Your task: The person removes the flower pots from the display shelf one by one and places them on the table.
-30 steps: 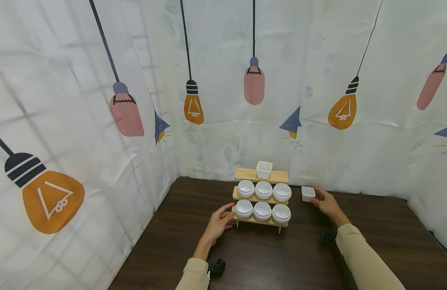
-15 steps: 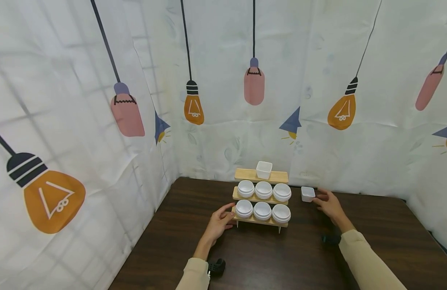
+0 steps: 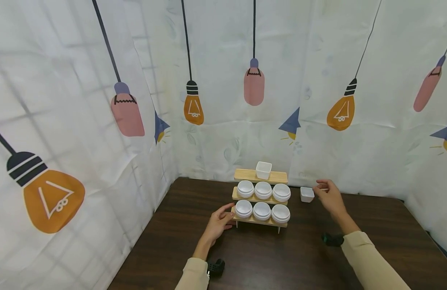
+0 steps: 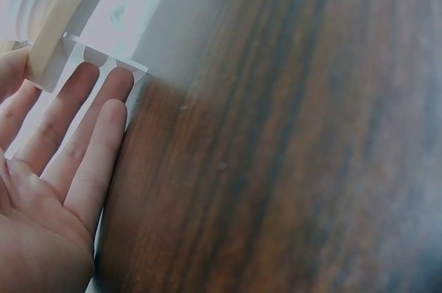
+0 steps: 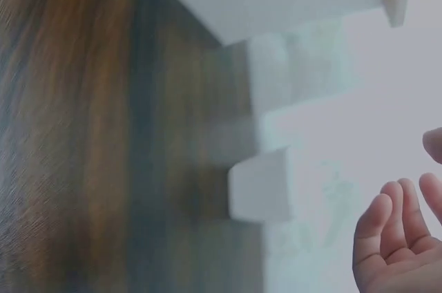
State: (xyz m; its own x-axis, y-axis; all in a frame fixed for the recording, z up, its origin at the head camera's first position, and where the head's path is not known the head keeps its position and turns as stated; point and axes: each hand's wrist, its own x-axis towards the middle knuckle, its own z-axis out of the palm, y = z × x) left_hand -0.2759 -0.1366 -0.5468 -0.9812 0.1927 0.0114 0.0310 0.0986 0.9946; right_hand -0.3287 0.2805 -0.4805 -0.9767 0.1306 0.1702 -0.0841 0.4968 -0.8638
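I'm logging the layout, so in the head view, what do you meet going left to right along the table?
Left hand → wooden rack → square white cup → right hand.

No writing, labels, brand marks or numbers can be read anywhere in these views; the backdrop cloth [image 3: 223, 133] behind the wooden rack [image 3: 260, 176] carries only printed pictures of hanging bulbs and lamps, and the white bowls [image 3: 262, 189] on that rack are plain, with no lettering
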